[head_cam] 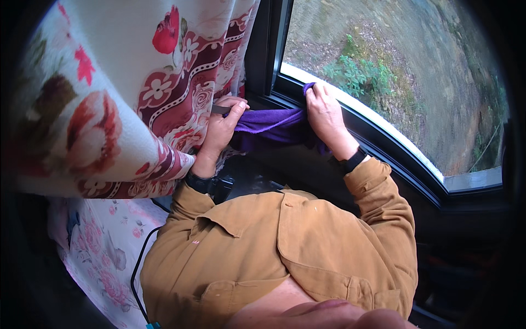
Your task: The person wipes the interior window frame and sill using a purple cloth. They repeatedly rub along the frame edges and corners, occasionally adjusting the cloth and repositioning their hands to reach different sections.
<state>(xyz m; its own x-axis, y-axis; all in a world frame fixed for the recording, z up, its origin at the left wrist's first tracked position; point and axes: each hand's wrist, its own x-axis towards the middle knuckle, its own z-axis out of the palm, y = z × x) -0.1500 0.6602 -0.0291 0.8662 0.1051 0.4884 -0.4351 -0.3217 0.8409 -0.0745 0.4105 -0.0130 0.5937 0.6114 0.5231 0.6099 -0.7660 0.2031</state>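
A purple cloth [271, 123] hangs stretched between my two hands beside the window. My left hand [220, 131], partly behind the curtain's edge, pinches the cloth's left end. A dark flat strip [222, 109] shows by its fingers; what it belongs to is hidden. My right hand [326, 117] is closed around the cloth's other end, next to the window's lower track, and a bit of cloth pokes out above the fingers. The dark window frame [304, 88] runs just beyond that hand. Loose folds droop below both hands.
A floral curtain [123, 103] hangs at the left and rests against my left wrist. Beyond the window glass lie a dirt slope [411, 82] and a green plant [357, 74]. Floral fabric [102, 255] spreads at lower left, near a black cable [134, 271] along my side.
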